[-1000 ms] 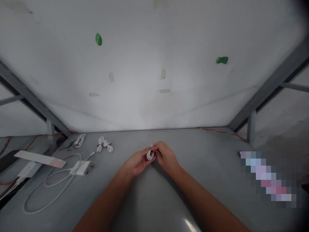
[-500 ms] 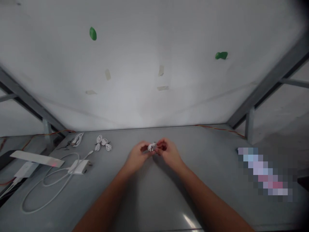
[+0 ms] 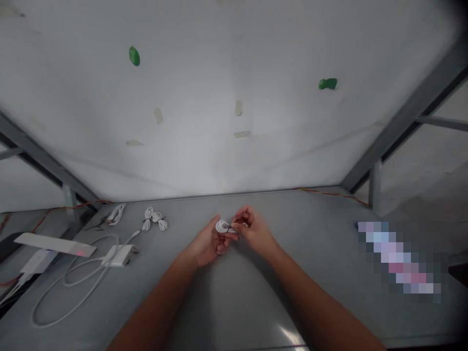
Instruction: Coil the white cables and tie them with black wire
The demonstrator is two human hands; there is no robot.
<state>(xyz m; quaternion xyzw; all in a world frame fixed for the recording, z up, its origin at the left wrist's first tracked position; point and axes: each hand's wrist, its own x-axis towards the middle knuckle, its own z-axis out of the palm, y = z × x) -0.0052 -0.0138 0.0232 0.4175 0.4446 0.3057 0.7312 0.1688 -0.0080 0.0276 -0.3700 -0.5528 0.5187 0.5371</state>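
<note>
A small coil of white cable (image 3: 222, 226) sits in the fingers of my left hand (image 3: 207, 243). A thin dark tie (image 3: 232, 230) runs across the coil. My right hand (image 3: 255, 231) is close beside it, its fingertips pinching the tie where it meets the coil. Part of the coil is hidden by my fingers. To the left on the grey table lie two more tied bundles of white cable (image 3: 153, 218) (image 3: 116, 214), out of reach of my fingers.
A white power adapter (image 3: 119, 255) with a long looped white cable (image 3: 69, 287) lies at the left, near a long white strip (image 3: 54, 244) and a white box (image 3: 38, 261). Thin orange wires (image 3: 332, 194) follow the table's back edge. A blurred patch (image 3: 398, 261) covers something at the right.
My hands have drawn slightly apart and the right fingers have moved to the dark tie, which now shows across the coil. The view has drifted a little.
</note>
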